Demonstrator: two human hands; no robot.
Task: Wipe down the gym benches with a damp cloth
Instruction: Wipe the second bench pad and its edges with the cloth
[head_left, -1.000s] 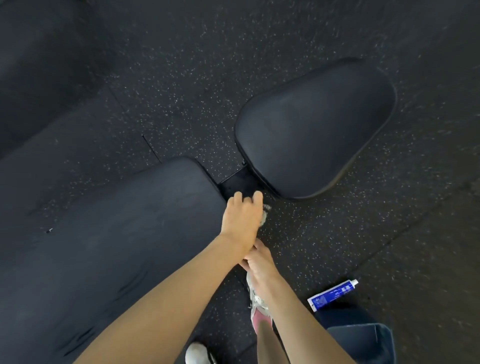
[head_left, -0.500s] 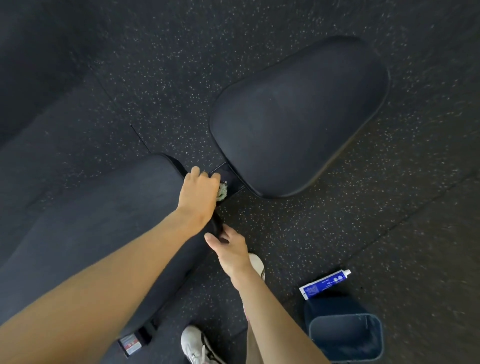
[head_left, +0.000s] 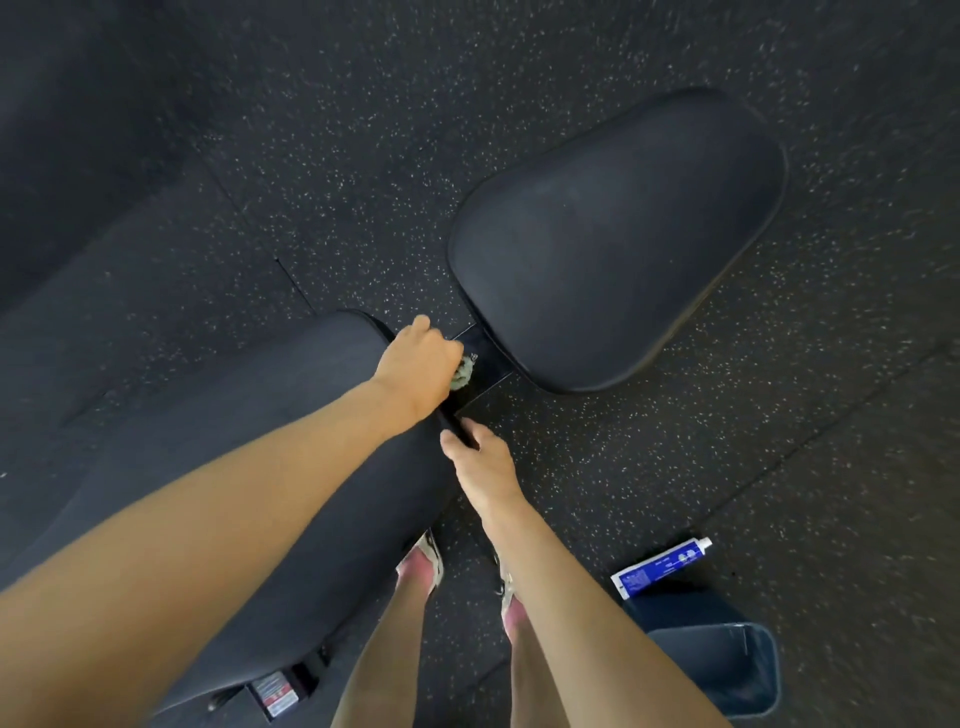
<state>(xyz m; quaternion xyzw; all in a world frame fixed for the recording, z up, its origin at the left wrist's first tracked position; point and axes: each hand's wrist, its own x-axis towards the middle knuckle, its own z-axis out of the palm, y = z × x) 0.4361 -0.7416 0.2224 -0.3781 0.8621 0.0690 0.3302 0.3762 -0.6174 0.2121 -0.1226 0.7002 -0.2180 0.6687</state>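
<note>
A black gym bench fills the view: its long back pad (head_left: 249, 467) at lower left and its rounded seat pad (head_left: 618, 244) at upper right, with a dark metal frame (head_left: 483, 364) in the gap between them. My left hand (head_left: 421, 364) grips a small pale green cloth (head_left: 462, 371) bunched against the end of the back pad, at the gap. Just below it, my right hand (head_left: 480, 462) holds the near corner edge of the back pad, its fingers curled on it.
Speckled black rubber floor lies all around. A blue and white tube (head_left: 660, 569) lies on the floor at lower right, next to a dark blue bin (head_left: 722, 670). My feet in pale shoes (head_left: 423, 564) stand close beside the bench. A sticker (head_left: 272, 686) marks the frame below.
My left hand slid with the cloth from the frame in the gap to the end of the back pad. My right hand came out from under it onto the pad's corner.
</note>
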